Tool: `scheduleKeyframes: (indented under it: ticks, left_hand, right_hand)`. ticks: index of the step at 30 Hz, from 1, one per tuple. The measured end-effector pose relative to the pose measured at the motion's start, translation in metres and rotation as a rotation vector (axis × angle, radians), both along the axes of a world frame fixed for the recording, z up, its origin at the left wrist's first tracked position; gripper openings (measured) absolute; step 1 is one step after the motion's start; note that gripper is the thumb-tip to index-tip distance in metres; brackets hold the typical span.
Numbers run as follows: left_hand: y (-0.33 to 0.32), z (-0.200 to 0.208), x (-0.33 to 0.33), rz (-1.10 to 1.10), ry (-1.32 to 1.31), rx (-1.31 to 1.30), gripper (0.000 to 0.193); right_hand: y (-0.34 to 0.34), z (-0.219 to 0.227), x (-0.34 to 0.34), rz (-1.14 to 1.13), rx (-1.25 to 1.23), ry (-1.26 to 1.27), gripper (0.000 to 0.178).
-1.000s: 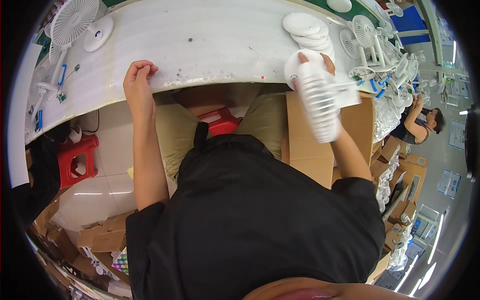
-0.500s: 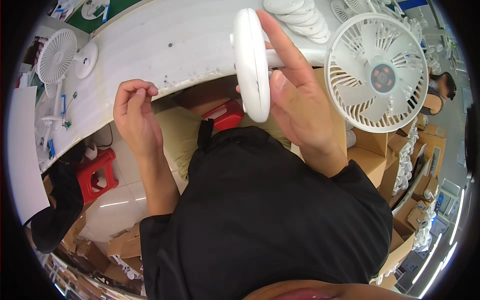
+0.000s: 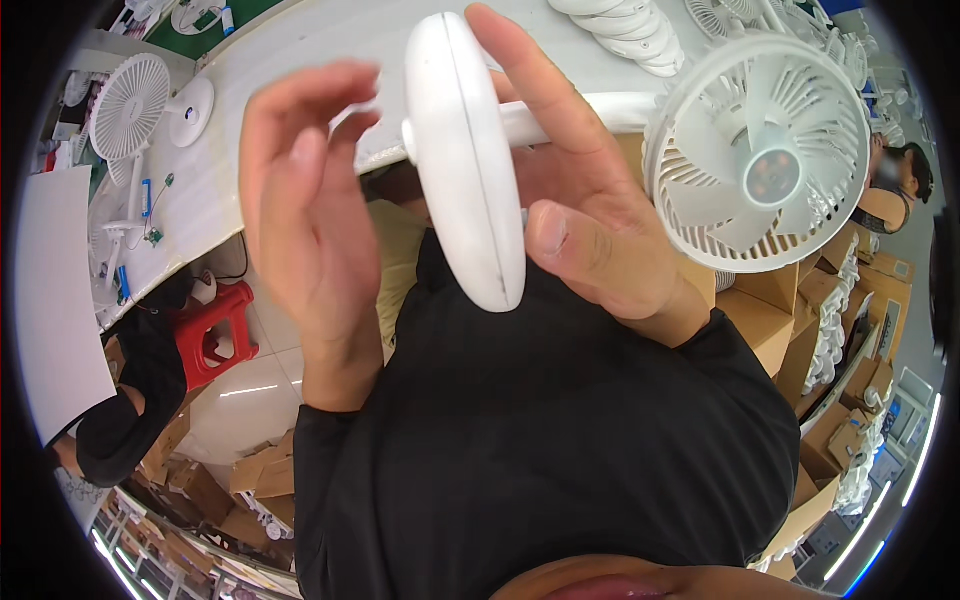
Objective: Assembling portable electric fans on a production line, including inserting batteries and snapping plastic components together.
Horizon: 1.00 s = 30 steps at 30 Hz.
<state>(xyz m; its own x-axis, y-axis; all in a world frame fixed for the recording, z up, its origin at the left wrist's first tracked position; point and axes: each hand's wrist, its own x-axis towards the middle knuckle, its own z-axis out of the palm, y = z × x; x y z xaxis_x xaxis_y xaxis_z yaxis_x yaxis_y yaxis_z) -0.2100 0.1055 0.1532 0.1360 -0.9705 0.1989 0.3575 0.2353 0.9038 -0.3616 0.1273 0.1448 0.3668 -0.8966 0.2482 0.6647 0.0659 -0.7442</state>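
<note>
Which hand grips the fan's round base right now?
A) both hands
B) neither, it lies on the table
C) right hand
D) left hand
C: the right hand wraps its fingers round the base of the fan, while the left hand is open beside it, apparently not touching.

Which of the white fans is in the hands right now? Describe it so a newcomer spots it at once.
Start at the long white workbench across the top, then come toward the black shirt. The held fan is lifted before it, far larger in view than the others. Its round base is gripped edge-on by the right hand, the left hand open alongside; the other fan stands on the bench.
</note>
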Motion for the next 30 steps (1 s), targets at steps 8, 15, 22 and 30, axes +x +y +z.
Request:
scheduleKeyframes:
  ticks: [8,15,22,30]
  left_hand:
    - [-0.014,-0.006,-0.018,-0.192,0.012,-0.027,0.031]
    - [-0.012,-0.014,-0.012,-0.29,0.063,-0.182,0.022]
    - [-0.008,-0.011,-0.003,-0.294,0.019,-0.229,0.018]
    - [0.008,-0.007,-0.002,-0.185,-0.176,-0.222,0.026]
  right_hand:
    - [0.006,-0.019,0.005,-0.114,-0.233,0.352,0.093]
    - [0.005,-0.017,0.005,0.028,-0.187,0.454,0.099]
    - [0.008,-0.019,0.008,0.17,0.05,0.318,0.092]
    - [0.01,-0.017,0.012,0.153,0.079,0.313,0.091]
